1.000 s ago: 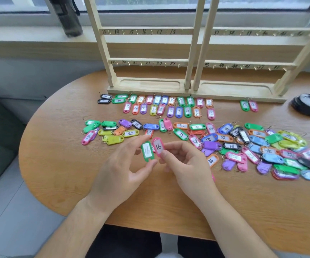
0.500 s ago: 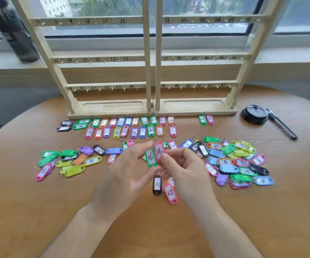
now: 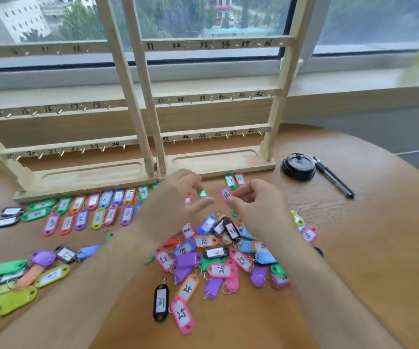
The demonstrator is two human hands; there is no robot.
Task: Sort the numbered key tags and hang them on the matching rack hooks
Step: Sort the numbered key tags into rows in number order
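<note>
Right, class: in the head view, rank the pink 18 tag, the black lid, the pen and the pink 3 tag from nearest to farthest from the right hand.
From the right hand:
1. pink 18 tag, just beyond it.
2. black lid, off to its right.
3. pen, right of the lid.
4. pink 3 tag, far left.

A single head-worn wide-angle camera is looking forward and down from close above the counter [image 3: 384,248], facing the rack [image 3: 218,161] and the window [image 3: 367,26] behind it.
</note>
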